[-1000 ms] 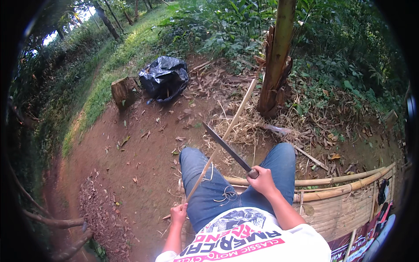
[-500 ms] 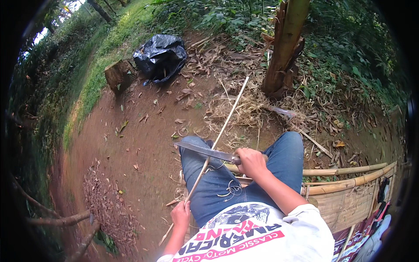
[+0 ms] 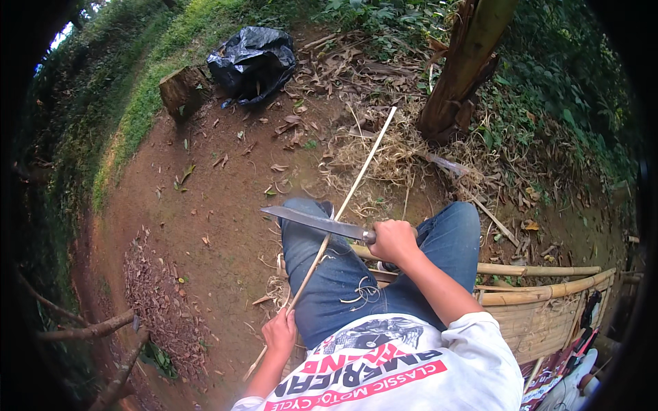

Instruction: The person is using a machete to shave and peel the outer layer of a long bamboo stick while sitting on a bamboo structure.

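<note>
Strip (image 3: 361, 171): one, pale, long and thin; runs through the left fingers, over the inner left thigh (image 3: 298, 253) and out beyond the knee.
Left hand (image 3: 279, 332): fingers closed round the strip near its lower end; a short tail of strip protrudes below the grip.
Right hand (image 3: 395, 240): fingers closed round the handle of the knife (image 3: 301, 217); the butt shows past the grip.
Crossing: blade lies across the strip over the left thigh, tip pointing left; whether the metal bears on the strip cannot be told.
Far end: strip tip is well apart from both hands, over the shavings (image 3: 397, 161), left of the trunk (image 3: 466, 75).
Left side: brown ground (image 3: 219, 185) with scattered leaves extends from the left leg to the branches (image 3: 92, 330).
Right side: bamboo platform (image 3: 534, 329) begins beside the right thigh, its front edge lined with poles (image 3: 528, 270).
Ahead: black bag (image 3: 250, 65) just beside the stump (image 3: 185, 92), both well apart from the blade.
Count: hands two, strip one, knife one, bag one, stump one, trunk one, front poles two; shavings too tangled to count.
</note>
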Motion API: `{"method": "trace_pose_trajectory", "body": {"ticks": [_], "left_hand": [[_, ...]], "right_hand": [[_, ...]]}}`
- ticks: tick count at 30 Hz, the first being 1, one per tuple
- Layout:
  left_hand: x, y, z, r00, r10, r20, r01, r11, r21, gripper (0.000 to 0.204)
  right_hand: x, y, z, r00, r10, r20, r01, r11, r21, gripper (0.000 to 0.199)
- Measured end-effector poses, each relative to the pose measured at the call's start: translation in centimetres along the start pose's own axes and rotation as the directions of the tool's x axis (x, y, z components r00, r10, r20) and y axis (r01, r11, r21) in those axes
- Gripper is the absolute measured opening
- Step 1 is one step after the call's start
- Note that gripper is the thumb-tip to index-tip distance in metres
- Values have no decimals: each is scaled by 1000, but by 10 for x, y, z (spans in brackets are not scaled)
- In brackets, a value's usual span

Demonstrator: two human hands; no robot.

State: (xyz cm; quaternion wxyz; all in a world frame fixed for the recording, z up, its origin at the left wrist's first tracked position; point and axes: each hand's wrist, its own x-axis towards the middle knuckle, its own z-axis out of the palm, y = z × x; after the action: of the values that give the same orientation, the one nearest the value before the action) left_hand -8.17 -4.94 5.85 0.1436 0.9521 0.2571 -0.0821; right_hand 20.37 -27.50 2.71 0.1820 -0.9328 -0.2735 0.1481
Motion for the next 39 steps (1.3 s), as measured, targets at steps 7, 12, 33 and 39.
{"method": "trace_pose_trajectory", "body": {"ticks": [7,12,33,39], "left_hand": [[5,-8,5,1000,11,26,-9,998,-57,25],[10,-9,4,1000,12,11,-13,1000,19,26],[26,-22,-5,994,103,23,-105,989,108,24],[18,-34,9,994,109,-31,-106,991,84,26]], "right_hand": [[30,-12,2,997,10,81,-10,1000,-7,20],[45,15,-3,981,133,138,-123,989,-79,22],[63,68,-42,918,391,62,-384,917,-105,25],[72,76,-44,959,260,115,-237,954,-184,22]]}}
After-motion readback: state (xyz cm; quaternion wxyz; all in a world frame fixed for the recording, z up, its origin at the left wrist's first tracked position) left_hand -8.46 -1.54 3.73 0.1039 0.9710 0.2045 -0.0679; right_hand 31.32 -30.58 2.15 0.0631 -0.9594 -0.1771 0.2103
